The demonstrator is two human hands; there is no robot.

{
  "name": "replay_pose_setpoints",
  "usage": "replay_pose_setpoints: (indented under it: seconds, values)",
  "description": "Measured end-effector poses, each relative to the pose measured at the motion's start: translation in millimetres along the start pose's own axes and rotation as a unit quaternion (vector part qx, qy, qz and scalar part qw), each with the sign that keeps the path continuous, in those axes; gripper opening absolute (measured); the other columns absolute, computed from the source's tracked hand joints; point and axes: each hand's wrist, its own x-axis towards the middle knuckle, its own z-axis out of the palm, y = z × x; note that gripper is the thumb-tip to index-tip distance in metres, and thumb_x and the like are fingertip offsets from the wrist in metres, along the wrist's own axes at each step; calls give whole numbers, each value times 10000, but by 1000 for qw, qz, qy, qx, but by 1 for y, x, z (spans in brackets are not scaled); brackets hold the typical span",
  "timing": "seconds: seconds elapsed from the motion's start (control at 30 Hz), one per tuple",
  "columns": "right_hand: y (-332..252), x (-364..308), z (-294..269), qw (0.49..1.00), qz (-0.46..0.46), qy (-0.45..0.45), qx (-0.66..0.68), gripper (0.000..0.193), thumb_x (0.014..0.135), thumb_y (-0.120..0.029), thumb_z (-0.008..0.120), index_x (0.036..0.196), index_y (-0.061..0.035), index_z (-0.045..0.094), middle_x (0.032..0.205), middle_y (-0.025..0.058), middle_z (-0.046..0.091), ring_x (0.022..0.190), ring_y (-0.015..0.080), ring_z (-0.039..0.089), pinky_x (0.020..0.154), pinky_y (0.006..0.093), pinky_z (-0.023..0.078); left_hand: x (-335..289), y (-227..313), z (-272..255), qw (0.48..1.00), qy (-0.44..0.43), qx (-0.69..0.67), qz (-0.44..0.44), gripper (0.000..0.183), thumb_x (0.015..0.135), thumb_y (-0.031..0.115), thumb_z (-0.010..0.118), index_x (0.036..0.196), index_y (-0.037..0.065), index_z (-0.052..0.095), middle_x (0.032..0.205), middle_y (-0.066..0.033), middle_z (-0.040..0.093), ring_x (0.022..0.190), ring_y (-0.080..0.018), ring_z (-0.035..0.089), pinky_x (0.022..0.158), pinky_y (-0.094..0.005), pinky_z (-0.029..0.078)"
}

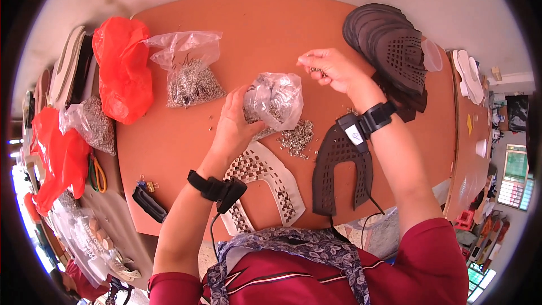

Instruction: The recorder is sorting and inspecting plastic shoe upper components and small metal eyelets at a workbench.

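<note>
My left hand (230,117) is closed round the side of a clear plastic bag (285,93), which stands with its mouth gaping above the table. Small shiny metal pieces (297,138) lie in a loose heap just right of the bag's base. Up and to the right, my right hand (333,69) is held over the table with curled fingers, and a few small metal pieces (319,72) show in it. Nearer to me lie two U-shaped shoe uppers with square holes: a pale one (262,155) with metal-coloured squares, partly behind my left wrist, and a dark brown one (341,170) under my right forearm.
A second clear bag of metal pieces (195,86) stands left of my left hand, beside a red plastic bag (123,70). Dark uppers (389,51) are stacked at the far right. A black holder (149,203) and binder clips (148,185) lie near the table's left edge.
</note>
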Motion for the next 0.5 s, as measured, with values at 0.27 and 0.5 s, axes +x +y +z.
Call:
replay_pose_setpoints:
  seconds: [0.27, 0.5]
  values:
    - [67, 29, 7, 847, -265, 168, -429, 105, 821, -116, 642, 868, -24, 662, 870, 160, 636, 799, 305, 624, 712, 396, 489, 1, 2, 1, 1000, 2, -6, -10, 773, 642, 51, 750, 1332, 10, 405, 1282, -180, 472, 1207, -314, 480, 1031, -385, 385]
    - [65, 20, 6, 824, -284, 159, -464, 127, 774, -38, 658, 900, -40, 670, 1001, 153, 623, 916, 333, 608, 774, 399, 493, 2, 3, 1, 1000, 2, -27, -10, 768, 631, 46, 748, 1323, 13, 415, 1265, -172, 485, 1190, -307, 492, 1018, -378, 397]
